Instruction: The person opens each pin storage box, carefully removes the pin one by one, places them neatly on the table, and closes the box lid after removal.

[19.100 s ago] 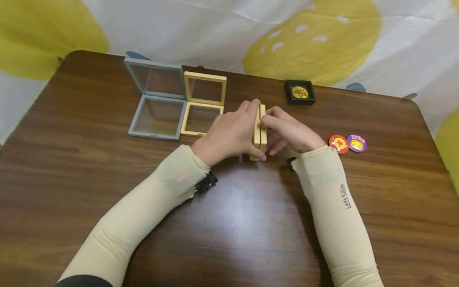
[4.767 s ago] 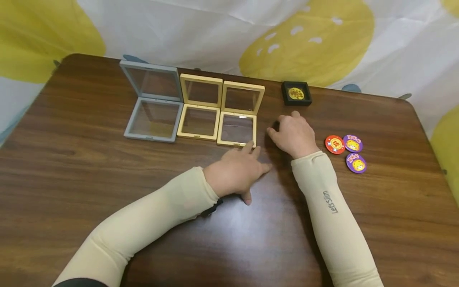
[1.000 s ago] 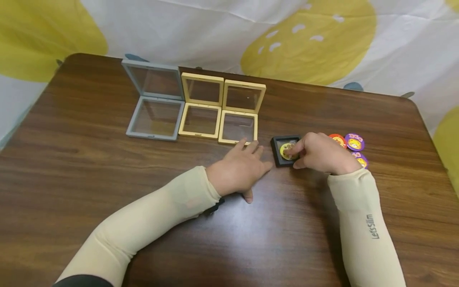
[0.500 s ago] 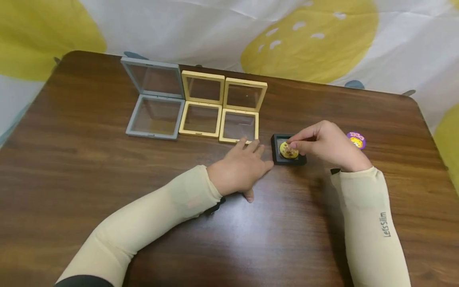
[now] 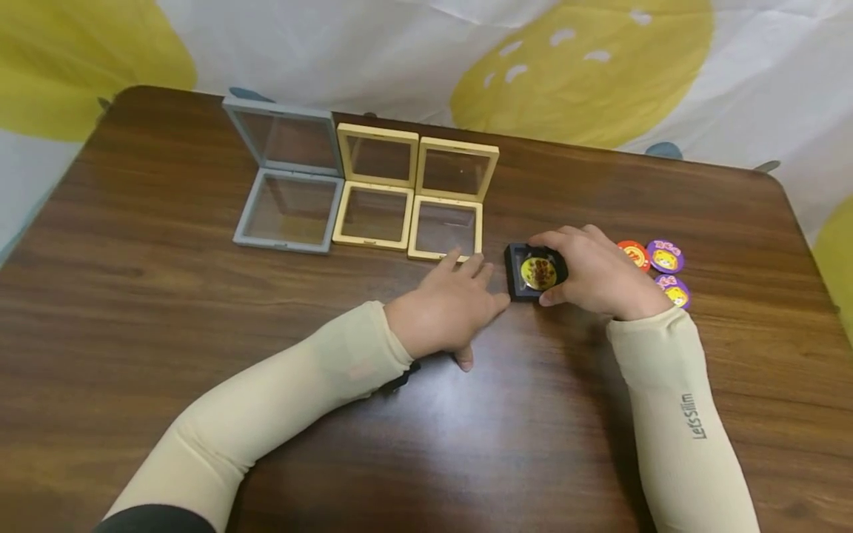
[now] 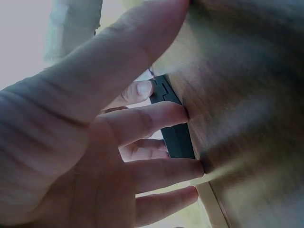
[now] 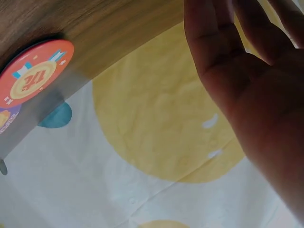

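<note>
In the head view, my right hand (image 5: 593, 270) holds a small black display frame (image 5: 516, 292) by its right side, thumb at the near edge and fingers at the far edge. A round yellow badge (image 5: 538, 273) lies in its middle. My left hand (image 5: 446, 307) rests on the tabletop with fingers spread, holding nothing, its fingertips beside the near edge of a cream frame (image 5: 478, 233). Its forefinger is close to the black frame's near left corner. The left wrist view shows these straight fingers in front of the black frame (image 6: 178, 140).
Left of that cream frame stand another cream frame (image 5: 372, 243) and a larger grey frame (image 5: 283, 243), all with lids raised. Right of my right hand lie a red badge (image 5: 636, 254) and two purple badges, one behind (image 5: 665, 256) and one nearer (image 5: 674, 290). A patterned cloth (image 5: 373, 52) hangs behind the table.
The cream frame once between both hands now stands opened in the row. The black frame came forward from the back. My right fingers shifted from its badge to its sides; my left hand stayed put lately.
</note>
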Demonstrator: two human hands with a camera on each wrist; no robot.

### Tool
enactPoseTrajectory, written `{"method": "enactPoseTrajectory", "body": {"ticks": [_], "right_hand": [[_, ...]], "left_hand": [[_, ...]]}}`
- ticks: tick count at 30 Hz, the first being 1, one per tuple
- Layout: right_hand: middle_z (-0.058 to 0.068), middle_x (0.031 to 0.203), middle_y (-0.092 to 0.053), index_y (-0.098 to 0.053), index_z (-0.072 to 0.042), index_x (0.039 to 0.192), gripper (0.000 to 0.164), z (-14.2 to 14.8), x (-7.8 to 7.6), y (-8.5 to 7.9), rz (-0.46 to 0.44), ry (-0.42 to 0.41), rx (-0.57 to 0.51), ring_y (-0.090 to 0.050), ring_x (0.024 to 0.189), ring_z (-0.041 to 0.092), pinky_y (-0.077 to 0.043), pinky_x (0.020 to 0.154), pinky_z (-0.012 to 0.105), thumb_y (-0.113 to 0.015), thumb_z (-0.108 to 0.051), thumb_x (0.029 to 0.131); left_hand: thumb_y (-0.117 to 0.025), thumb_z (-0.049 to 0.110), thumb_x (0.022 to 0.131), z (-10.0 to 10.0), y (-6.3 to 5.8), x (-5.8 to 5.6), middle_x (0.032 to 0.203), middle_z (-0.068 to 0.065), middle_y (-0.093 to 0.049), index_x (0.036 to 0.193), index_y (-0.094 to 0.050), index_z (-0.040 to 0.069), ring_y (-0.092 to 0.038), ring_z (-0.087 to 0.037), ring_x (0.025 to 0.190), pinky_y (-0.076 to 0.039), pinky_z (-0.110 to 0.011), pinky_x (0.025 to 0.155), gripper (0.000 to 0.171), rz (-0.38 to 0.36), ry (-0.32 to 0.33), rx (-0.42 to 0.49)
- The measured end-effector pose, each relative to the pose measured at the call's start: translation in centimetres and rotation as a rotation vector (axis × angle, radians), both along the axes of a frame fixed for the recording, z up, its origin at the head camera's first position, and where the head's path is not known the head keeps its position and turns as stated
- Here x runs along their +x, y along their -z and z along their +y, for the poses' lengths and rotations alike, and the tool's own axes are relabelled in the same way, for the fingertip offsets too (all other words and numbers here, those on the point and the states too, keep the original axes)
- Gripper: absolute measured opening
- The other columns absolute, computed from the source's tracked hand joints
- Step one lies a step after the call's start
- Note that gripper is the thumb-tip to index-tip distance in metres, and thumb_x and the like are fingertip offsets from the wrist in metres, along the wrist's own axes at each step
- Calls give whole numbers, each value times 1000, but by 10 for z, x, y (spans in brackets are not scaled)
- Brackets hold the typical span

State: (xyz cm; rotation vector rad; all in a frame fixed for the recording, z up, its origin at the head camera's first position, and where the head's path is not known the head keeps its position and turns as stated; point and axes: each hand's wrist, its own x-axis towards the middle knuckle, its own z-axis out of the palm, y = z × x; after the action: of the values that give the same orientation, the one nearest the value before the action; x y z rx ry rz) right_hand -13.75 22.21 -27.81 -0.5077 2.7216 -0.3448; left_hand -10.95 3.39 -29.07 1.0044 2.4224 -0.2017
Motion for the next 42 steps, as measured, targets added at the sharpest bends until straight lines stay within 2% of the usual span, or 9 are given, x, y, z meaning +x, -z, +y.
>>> {"method": "enactPoseTrajectory", "body": {"ticks": [6, 13, 30, 33, 37, 40, 42], "right_hand": [[22, 133, -53, -51, -8, 132, 74, 1, -2, 2, -16, 10, -19, -43, 120, 44, -37, 98, 61, -86, -13, 66], [23, 133, -51, -45, -8, 134, 75, 3, -4, 4, -85, 31, -65, -48, 118, 41, -37, 99, 61, -83, -11, 69], [25, 137, -46, -37, -1, 141, 88, 4, -3, 6, -72, 13, -13, -45, 124, 44, -34, 103, 62, -85, -16, 68], [23, 132, -48, -40, 0, 139, 86, 4, -3, 5, -80, 17, 3, -47, 120, 41, -37, 101, 60, -85, -19, 68], [23, 127, -47, -44, 2, 133, 83, 4, -2, 5, -90, 31, -2, -44, 118, 39, -38, 100, 58, -87, -21, 65], [23, 125, -47, -41, 1, 128, 83, 4, -1, 4, -100, 52, -28, -43, 116, 39, -38, 99, 57, -88, -20, 63], [23, 121, -51, -37, -1, 125, 84, 3, 0, 4, -109, 72, -37, -48, 110, 38, -40, 94, 55, -89, -19, 62]], "left_hand": [[-76, 56, 64, 0, 1, 0, 158, -17, -16, 148, -30, 25, -9, -36, 147, -8, -55, 119, 101, -6, -12, -5], [-78, 54, 62, -1, 2, 1, 157, -19, -21, 146, -34, 24, -14, -38, 146, -11, -55, 119, 99, 9, -10, 26], [-78, 54, 59, 0, 5, 3, 156, -19, -24, 144, -37, 22, -18, -38, 145, -15, -55, 118, 100, 35, -1, 33], [-78, 54, 60, 0, 4, 3, 156, -19, -24, 144, -37, 22, -18, -38, 145, -15, -54, 118, 99, 37, 0, 38], [-79, 53, 60, 0, 3, 3, 155, -20, -25, 143, -39, 22, -18, -38, 145, -15, -54, 118, 97, 36, -5, 52], [-79, 52, 60, 0, 2, 3, 155, -20, -25, 142, -41, 22, -18, -38, 145, -15, -54, 119, 96, 36, -5, 58], [-79, 52, 60, 0, 2, 3, 155, -20, -25, 141, -41, 22, -18, -38, 145, -15, -54, 119, 95, 38, -3, 56]]}}
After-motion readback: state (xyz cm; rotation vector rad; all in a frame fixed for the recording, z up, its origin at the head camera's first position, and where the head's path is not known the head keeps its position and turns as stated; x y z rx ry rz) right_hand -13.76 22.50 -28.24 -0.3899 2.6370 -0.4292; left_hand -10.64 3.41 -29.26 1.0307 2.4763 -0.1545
